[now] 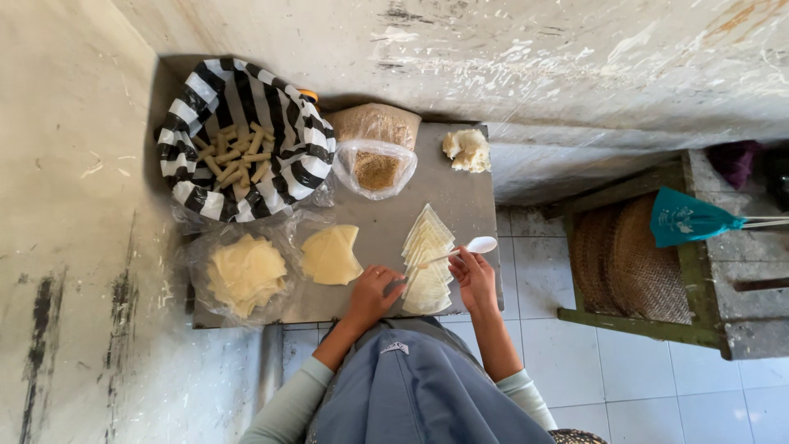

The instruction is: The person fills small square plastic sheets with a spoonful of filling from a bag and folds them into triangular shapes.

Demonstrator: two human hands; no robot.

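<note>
Head view: a fanned row of pale square wrappers (428, 261) lies on the right part of the grey surface (386, 226), running from near its front edge toward the middle. The right hand (476, 278) hovers just beside the row, its grip closed on the handle of a white plastic spoon (468, 248), whose bowl points right, past the wrappers. The left hand (374, 293) rests at the row's near end (its grip is hidden from here, so I cannot tell how it stands). Left of it sits a loose stack of wrappers (330, 256), then another heap in a clear bag (245, 274). Behind stand a striped bag of rolled sticks (238, 156), a bag of brown filling (376, 168) and a pale lump (468, 150).
</note>
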